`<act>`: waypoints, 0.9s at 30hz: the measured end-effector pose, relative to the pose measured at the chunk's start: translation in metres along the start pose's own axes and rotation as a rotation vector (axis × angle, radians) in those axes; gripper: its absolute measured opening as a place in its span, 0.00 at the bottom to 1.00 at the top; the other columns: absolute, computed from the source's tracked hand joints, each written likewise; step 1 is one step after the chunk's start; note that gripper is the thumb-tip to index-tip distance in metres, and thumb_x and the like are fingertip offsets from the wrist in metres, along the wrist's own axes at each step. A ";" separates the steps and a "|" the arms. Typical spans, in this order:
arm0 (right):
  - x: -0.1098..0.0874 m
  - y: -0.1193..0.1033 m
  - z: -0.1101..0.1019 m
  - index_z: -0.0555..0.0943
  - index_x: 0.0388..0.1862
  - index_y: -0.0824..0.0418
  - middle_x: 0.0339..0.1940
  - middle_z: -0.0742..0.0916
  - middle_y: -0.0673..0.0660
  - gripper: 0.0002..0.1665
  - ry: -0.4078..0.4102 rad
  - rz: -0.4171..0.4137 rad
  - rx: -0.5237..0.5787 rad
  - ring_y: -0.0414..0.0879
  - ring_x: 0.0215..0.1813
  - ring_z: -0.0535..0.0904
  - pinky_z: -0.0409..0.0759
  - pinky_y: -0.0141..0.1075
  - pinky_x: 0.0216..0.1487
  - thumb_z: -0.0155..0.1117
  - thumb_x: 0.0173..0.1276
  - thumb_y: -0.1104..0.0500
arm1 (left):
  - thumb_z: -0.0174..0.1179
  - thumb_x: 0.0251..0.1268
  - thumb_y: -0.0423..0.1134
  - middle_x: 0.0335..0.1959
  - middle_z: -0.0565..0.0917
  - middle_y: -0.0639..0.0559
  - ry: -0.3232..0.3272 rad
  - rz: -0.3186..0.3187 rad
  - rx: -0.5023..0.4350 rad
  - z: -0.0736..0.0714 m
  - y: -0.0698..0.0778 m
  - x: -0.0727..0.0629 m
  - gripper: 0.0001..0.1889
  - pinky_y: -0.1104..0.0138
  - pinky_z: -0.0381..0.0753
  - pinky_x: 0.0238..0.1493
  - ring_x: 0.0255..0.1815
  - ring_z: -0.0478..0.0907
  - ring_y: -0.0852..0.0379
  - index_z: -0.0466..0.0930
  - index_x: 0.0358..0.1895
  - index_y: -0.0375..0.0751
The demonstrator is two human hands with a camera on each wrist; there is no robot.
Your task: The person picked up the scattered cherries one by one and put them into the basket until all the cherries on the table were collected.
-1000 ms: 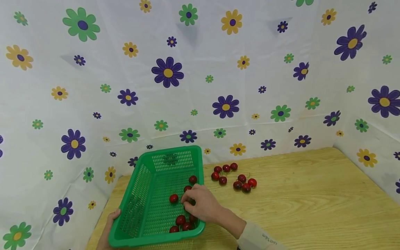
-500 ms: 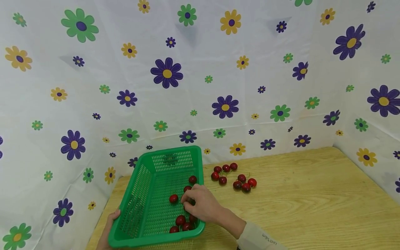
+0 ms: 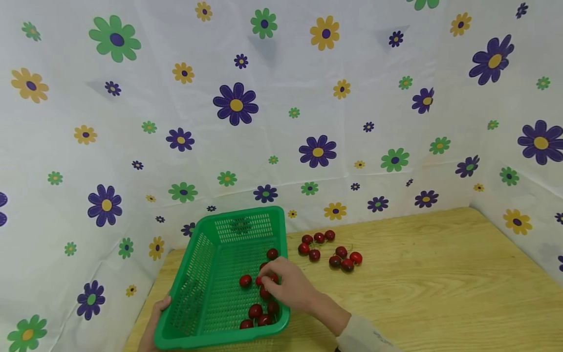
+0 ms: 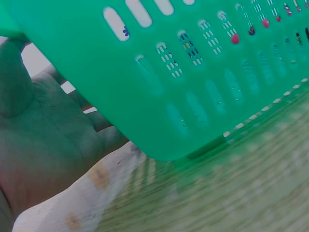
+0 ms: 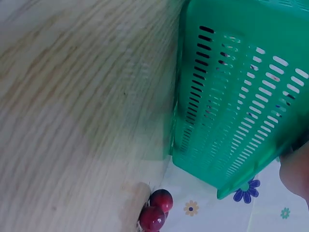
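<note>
A green plastic basket (image 3: 220, 337) stands at the left of the table, its slotted side also filling much of the left wrist view. My left hand (image 3: 157, 315) grips its left side, fingers behind the wall and palm in sight in the left wrist view (image 4: 53, 130). Over the basket's right side reaches my right hand (image 3: 288, 286), thumb and forefinger closed at a red cherry (image 3: 259, 281). Several dark red cherries lie around it inside, among them one apart (image 3: 245, 281) and a group (image 3: 255, 311) near the front corner. In the right wrist view, only part of the right hand (image 5: 297, 171) shows.
On the wooden table (image 3: 422, 278), right of the basket, lie two loose groups of cherries with stems, one farther back (image 3: 314, 255) and one nearer (image 3: 347, 265). A white flowered cloth (image 3: 281, 137) hangs behind and at both sides.
My right hand has lifted slightly and shifted right, baring cherries that were covered under its fingers. The left hand keeps its hold and the basket stays in place.
</note>
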State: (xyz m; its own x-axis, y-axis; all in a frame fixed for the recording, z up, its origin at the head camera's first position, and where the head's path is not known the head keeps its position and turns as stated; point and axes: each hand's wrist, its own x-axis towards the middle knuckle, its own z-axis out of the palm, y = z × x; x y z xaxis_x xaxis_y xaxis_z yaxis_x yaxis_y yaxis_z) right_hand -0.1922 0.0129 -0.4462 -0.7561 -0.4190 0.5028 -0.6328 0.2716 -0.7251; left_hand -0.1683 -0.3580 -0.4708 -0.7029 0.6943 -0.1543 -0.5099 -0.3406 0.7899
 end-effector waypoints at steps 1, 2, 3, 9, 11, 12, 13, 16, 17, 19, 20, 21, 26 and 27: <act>0.000 0.000 -0.002 0.85 0.43 0.59 0.42 0.85 0.50 0.06 0.023 -0.017 0.001 0.43 0.45 0.78 0.79 0.35 0.49 0.61 0.72 0.63 | 0.13 0.75 0.62 0.56 0.81 0.54 0.017 -0.007 0.002 0.000 0.000 0.000 0.37 0.61 0.76 0.62 0.57 0.78 0.55 0.79 0.59 0.67; 0.000 0.000 -0.004 0.84 0.43 0.59 0.43 0.86 0.50 0.06 0.046 -0.031 -0.003 0.43 0.47 0.78 0.79 0.37 0.50 0.61 0.72 0.64 | 0.14 0.75 0.63 0.56 0.81 0.54 0.036 -0.018 0.009 0.000 0.000 -0.001 0.37 0.61 0.76 0.61 0.56 0.78 0.56 0.80 0.58 0.66; 0.000 0.001 -0.006 0.84 0.43 0.59 0.43 0.86 0.51 0.06 0.069 -0.043 -0.012 0.44 0.48 0.79 0.79 0.37 0.51 0.61 0.71 0.64 | 0.15 0.75 0.63 0.56 0.80 0.54 0.048 -0.020 0.020 -0.001 0.000 -0.001 0.36 0.61 0.76 0.62 0.56 0.78 0.56 0.80 0.57 0.68; 0.001 0.015 -0.032 0.84 0.42 0.61 0.42 0.86 0.53 0.07 0.183 -0.046 -0.122 0.48 0.46 0.79 0.80 0.42 0.48 0.62 0.69 0.67 | 0.19 0.77 0.62 0.56 0.79 0.59 0.125 0.014 0.113 -0.003 0.000 -0.001 0.29 0.60 0.75 0.62 0.56 0.77 0.58 0.76 0.56 0.84; 0.000 0.023 -0.046 0.84 0.42 0.62 0.42 0.86 0.54 0.07 0.200 0.006 -0.157 0.48 0.44 0.78 0.80 0.41 0.46 0.62 0.69 0.67 | 0.20 0.77 0.63 0.54 0.80 0.61 0.183 0.006 0.142 -0.003 0.000 -0.002 0.28 0.61 0.75 0.61 0.56 0.77 0.59 0.77 0.54 0.84; 0.000 0.027 -0.053 0.84 0.42 0.62 0.41 0.86 0.54 0.06 0.210 0.039 -0.181 0.48 0.43 0.78 0.80 0.41 0.46 0.62 0.69 0.67 | 0.21 0.77 0.63 0.54 0.80 0.61 0.216 0.003 0.155 -0.003 0.000 -0.002 0.28 0.61 0.76 0.61 0.55 0.77 0.59 0.78 0.52 0.83; -0.001 0.031 -0.060 0.84 0.42 0.61 0.41 0.86 0.53 0.06 0.215 0.082 -0.203 0.48 0.43 0.78 0.80 0.40 0.45 0.62 0.69 0.67 | 0.22 0.76 0.64 0.53 0.80 0.61 0.245 -0.003 0.169 -0.003 0.000 -0.002 0.28 0.62 0.76 0.60 0.54 0.78 0.60 0.79 0.51 0.82; -0.004 0.044 -0.083 0.84 0.42 0.60 0.40 0.85 0.52 0.06 0.223 0.201 -0.287 0.45 0.42 0.78 0.80 0.40 0.46 0.62 0.68 0.66 | 0.22 0.77 0.63 0.51 0.81 0.63 0.316 0.010 0.220 -0.003 0.000 -0.001 0.27 0.63 0.77 0.58 0.53 0.78 0.61 0.78 0.48 0.82; -0.004 0.049 -0.090 0.84 0.42 0.61 0.40 0.85 0.53 0.06 0.218 0.236 -0.312 0.46 0.43 0.79 0.81 0.41 0.45 0.62 0.68 0.66 | 0.22 0.77 0.63 0.50 0.81 0.63 0.328 0.017 0.238 -0.003 0.000 -0.001 0.26 0.63 0.78 0.57 0.52 0.78 0.61 0.78 0.48 0.83; -0.006 0.058 -0.106 0.84 0.42 0.62 0.40 0.84 0.54 0.07 0.196 0.310 -0.349 0.47 0.42 0.79 0.81 0.42 0.45 0.60 0.68 0.66 | 0.21 0.78 0.61 0.50 0.80 0.64 0.343 0.040 0.275 -0.003 -0.001 0.000 0.25 0.63 0.78 0.56 0.52 0.78 0.61 0.75 0.49 0.87; -0.007 0.062 -0.113 0.83 0.43 0.63 0.40 0.84 0.56 0.08 0.183 0.344 -0.366 0.48 0.42 0.79 0.81 0.43 0.44 0.60 0.69 0.65 | 0.21 0.78 0.61 0.51 0.80 0.64 0.349 0.050 0.291 -0.003 -0.001 0.000 0.25 0.63 0.78 0.56 0.52 0.78 0.62 0.74 0.49 0.88; -0.008 0.067 -0.120 0.83 0.44 0.64 0.41 0.84 0.57 0.09 0.168 0.380 -0.378 0.49 0.41 0.79 0.81 0.43 0.43 0.59 0.69 0.65 | 0.21 0.79 0.60 0.50 0.80 0.64 0.352 0.058 0.298 -0.003 -0.002 0.001 0.25 0.63 0.78 0.56 0.51 0.78 0.62 0.74 0.49 0.89; -0.013 0.085 -0.148 0.81 0.48 0.69 0.42 0.85 0.61 0.14 0.075 0.516 -0.413 0.50 0.36 0.79 0.80 0.42 0.36 0.56 0.68 0.65 | 0.22 0.79 0.59 0.49 0.81 0.66 0.319 0.089 0.294 -0.004 -0.003 0.002 0.26 0.66 0.79 0.54 0.50 0.79 0.64 0.77 0.49 0.85; -0.015 0.088 -0.152 0.81 0.48 0.70 0.42 0.86 0.62 0.14 0.052 0.530 -0.418 0.49 0.35 0.78 0.79 0.41 0.34 0.55 0.67 0.66 | 0.22 0.79 0.57 0.49 0.82 0.66 0.292 0.105 0.291 -0.004 -0.003 0.002 0.27 0.66 0.79 0.54 0.50 0.79 0.64 0.78 0.50 0.84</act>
State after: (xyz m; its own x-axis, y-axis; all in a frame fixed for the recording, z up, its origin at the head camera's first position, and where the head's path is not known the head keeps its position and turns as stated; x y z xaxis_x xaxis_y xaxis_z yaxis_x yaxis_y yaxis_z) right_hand -0.2623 0.1745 -0.4462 -0.9824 -0.0976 0.1593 -0.1782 0.7453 -0.6425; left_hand -0.1702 -0.3579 -0.4758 -0.8758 0.4425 -0.1925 -0.2960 -0.1776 0.9385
